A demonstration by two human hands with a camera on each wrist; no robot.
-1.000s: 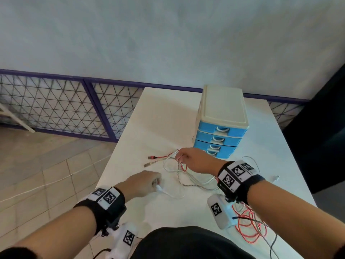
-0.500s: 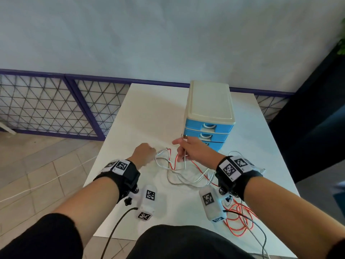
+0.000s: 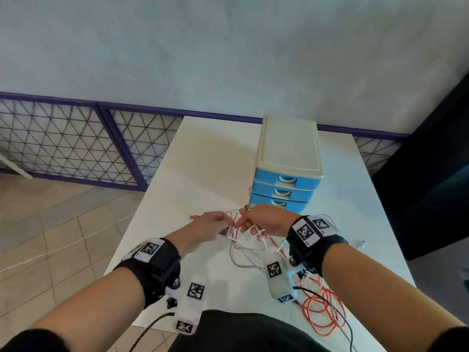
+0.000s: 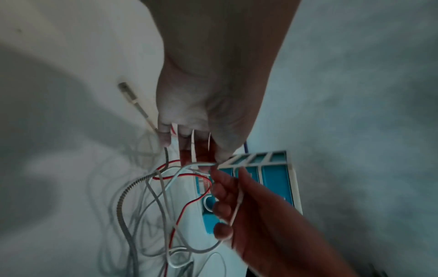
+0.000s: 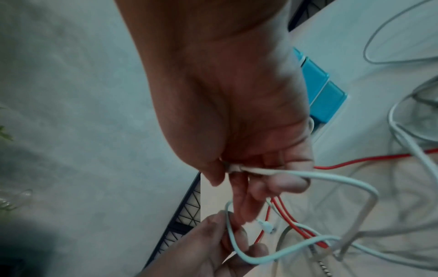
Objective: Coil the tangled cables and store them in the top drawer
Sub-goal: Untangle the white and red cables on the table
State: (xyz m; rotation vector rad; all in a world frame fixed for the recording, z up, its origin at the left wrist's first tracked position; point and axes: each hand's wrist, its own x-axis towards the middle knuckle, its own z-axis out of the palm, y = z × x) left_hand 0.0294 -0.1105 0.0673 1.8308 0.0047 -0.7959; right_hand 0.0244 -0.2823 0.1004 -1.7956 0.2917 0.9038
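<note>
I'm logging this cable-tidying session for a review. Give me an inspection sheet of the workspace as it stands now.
Surface: white table, mostly bare at the far end.
Job's things: tangled cables, white, red and braided, uncoiled; drawer unit with all three blue drawers closed.
Clutter: loose white plug at the right edge.
Grippers: left hand and right hand both pinch white cable strands, lifted above the table.
Cables: orange-red cable heaped at the near right edge.
Surroundings: purple-framed mesh fence, tiled floor, pale wall.
</note>
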